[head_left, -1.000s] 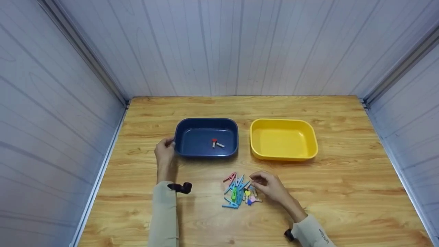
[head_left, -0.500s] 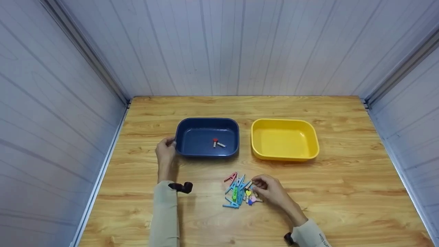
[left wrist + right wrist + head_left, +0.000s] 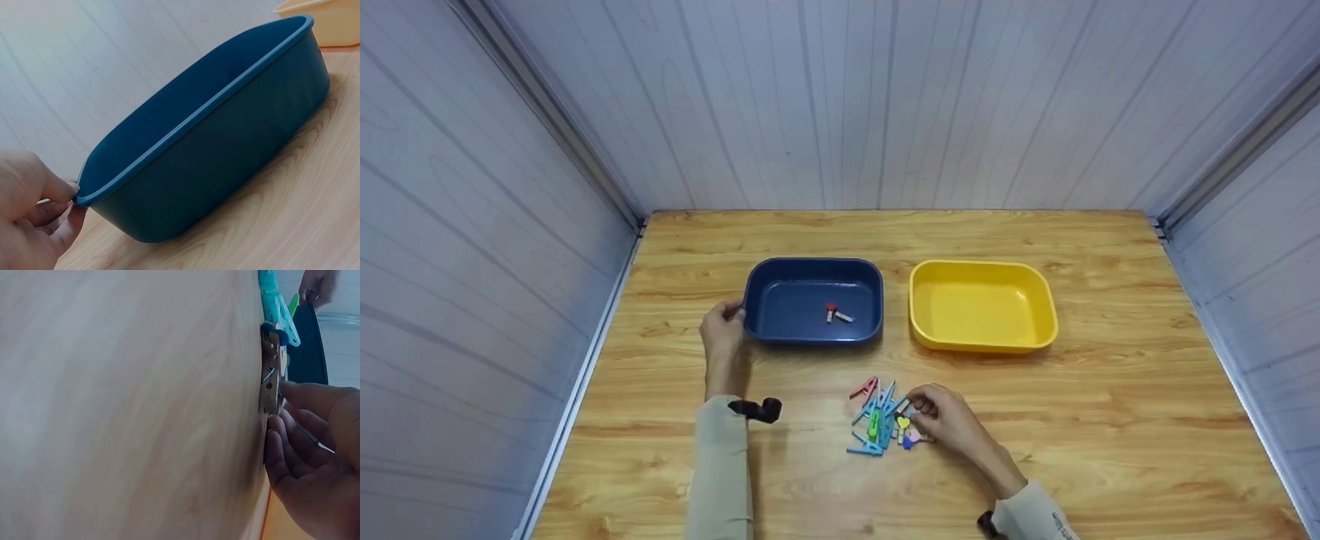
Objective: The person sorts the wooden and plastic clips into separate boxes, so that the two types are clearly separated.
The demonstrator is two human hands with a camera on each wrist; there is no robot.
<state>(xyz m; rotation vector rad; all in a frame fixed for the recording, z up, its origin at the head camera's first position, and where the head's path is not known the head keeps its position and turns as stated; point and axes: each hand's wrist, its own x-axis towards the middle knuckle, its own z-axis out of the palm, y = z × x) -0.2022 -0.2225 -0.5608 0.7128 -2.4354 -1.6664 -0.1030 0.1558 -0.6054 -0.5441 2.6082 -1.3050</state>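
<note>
My left hand (image 3: 723,334) pinches the left rim of a dark blue plastic bin (image 3: 197,163), thumb over the edge and fingers beneath. Two small wooden clothespins (image 3: 844,317) lie inside that bin, one with a red top. At the right side of a clothespin pile, my right hand (image 3: 949,416) pinches a small wooden clothespin (image 3: 270,385) between thumb and fingers; its far end is partly hidden. The pile mixes light blue plastic clothespins (image 3: 865,448), a green one (image 3: 873,425), a pink one (image 3: 866,388) and small wooden ones with a yellow heart (image 3: 903,423) and other coloured tops.
A yellow plastic bin (image 3: 982,347) stands to the right of the blue one, with a gap between them. Both rest on a wood-grain table (image 3: 1125,420), enclosed by pale panels (image 3: 840,105) at the back and sides.
My right hand has shifted slightly at the pile's right side, and its thumb and fingers have come closer together around a wooden clothespin. The left hand stays on the blue bin.
</note>
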